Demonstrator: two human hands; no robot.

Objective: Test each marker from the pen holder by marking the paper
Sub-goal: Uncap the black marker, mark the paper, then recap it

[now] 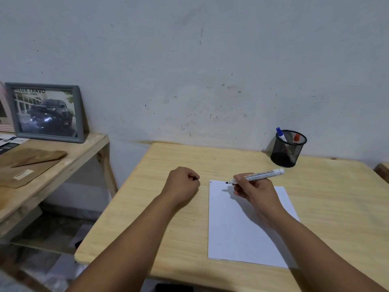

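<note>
Two markers wait in holder | my right hand grips black marker, tip at paper top | left hand fisted round something dark, probably cap | small mark at corner; I judge one-third through

This looks like a plain home study corner or small makeshift office: a bare pale-wood bench is pushed against a scuffed, unpainted-looking grey wall, and on it stand a black mesh pen holder with markers and a sheet of white paper. To the left a rough wooden side shelf carries a grey-framed picture of a dark car leaning on the wall, some flat wooden boards and printed leaflets. Nothing shows machines, tools or shop goods, so a modest domestic work spot fits best.
</note>
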